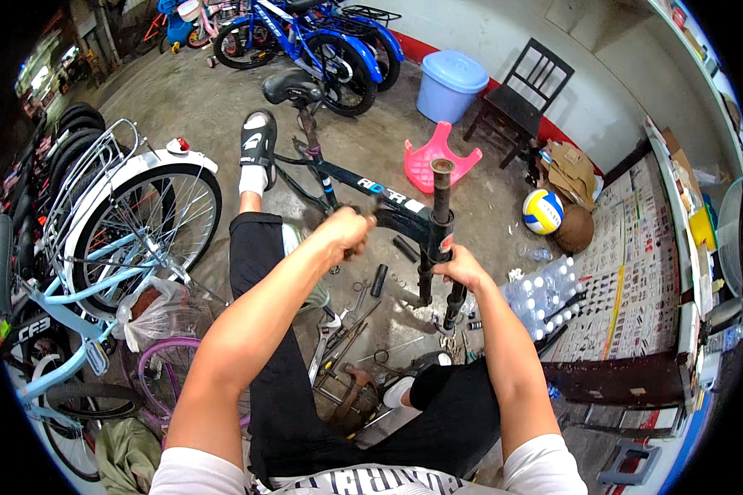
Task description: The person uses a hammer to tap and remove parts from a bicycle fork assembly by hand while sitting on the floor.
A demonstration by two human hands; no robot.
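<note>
Centrally, at the near side, hand tools, among them a spanner [328, 330], lie strewn on the grey, stained concrete floor [198, 115] between the person's legs. Just beyond them rests a short black tube [379, 280]. Above this part of the floor, the right hand [464, 268] wraps around the bicycle's dark fork [426, 280], and the left hand [348, 232] is curled around a dark tool whose kind is too blurred to tell. The black bicycle frame [355, 183] extends from the fork toward the far left, ending near its saddle [291, 85]. To the left stands a pale-blue bicycle [99, 285] with a white mudguard; to the right, clear bottles [541, 297] stand in a group beside a printed chart [619, 264]. Farther right lie a ball [542, 212] and crumpled cardboard [570, 173]. Beyond the fork is a pink stool [425, 169]; behind it are a lidded blue bin [444, 99] and a dark chair [512, 111]. Farthest, blue bicycles [301, 41] stand near a white wall [470, 25] with a red base band [413, 48].
</note>
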